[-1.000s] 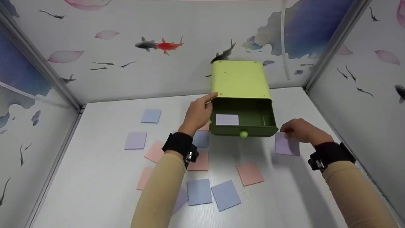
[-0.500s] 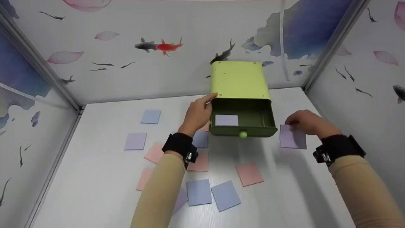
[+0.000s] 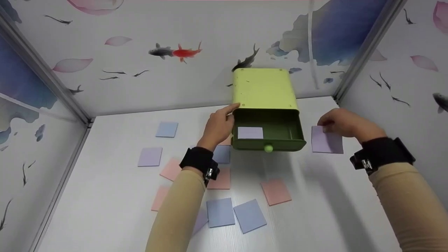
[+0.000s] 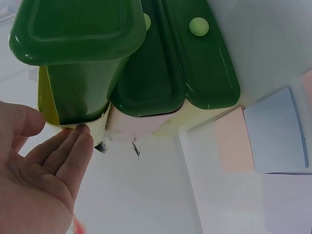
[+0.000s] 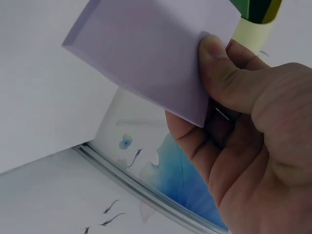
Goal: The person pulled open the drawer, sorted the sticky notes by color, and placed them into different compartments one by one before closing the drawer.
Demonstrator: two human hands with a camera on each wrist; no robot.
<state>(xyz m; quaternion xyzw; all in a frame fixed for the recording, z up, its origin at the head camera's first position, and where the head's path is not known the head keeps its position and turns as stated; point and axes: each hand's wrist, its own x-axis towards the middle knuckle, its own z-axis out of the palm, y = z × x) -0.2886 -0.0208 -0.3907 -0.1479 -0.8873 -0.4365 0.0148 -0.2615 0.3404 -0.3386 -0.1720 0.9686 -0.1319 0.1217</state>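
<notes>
Head view: left hand (image 3: 218, 126), fingers straight, rests against the green box (image 3: 264, 89) at the table's far edge; right hand (image 3: 341, 123) pinches a lilac note (image 3: 326, 143) just right of the open drawer (image 3: 268, 134). Left wrist view: flat fingers (image 4: 68, 151) touch the box corner. Right wrist view: thumb (image 5: 222, 80) clamps the note.

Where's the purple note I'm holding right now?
In the head view the purple note is pinched in your right hand, lifted just right of the open green drawer.

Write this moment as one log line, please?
left hand: open, touching drawer box side | right hand: pinching lilac sticky note beside open drawer | drawer: one lilac note inside
</notes>
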